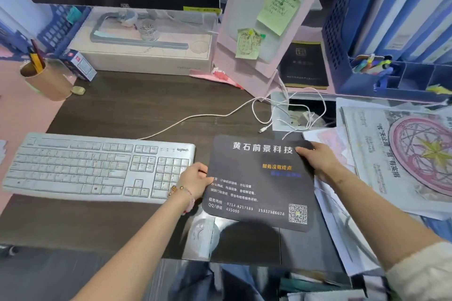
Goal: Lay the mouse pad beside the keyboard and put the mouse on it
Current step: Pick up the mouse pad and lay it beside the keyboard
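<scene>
A black mouse pad [254,178] with white and orange printed text lies to the right of the white keyboard [93,168] on the dark desk [137,107]. My left hand [195,182] grips the pad's left edge, over the keyboard's right end. My right hand [318,161] grips the pad's upper right corner. Whether the pad rests flat or is slightly lifted is unclear. A pale rounded object [203,234] shows under the pad's near edge; I cannot tell if it is the mouse.
White cables [276,115] trail behind the pad. Loose papers [401,161] pile at the right. A long box [146,44] stands behind the keyboard under the monitor, a pen cup [46,80] at the left, a blue file rack [391,32] at the back right.
</scene>
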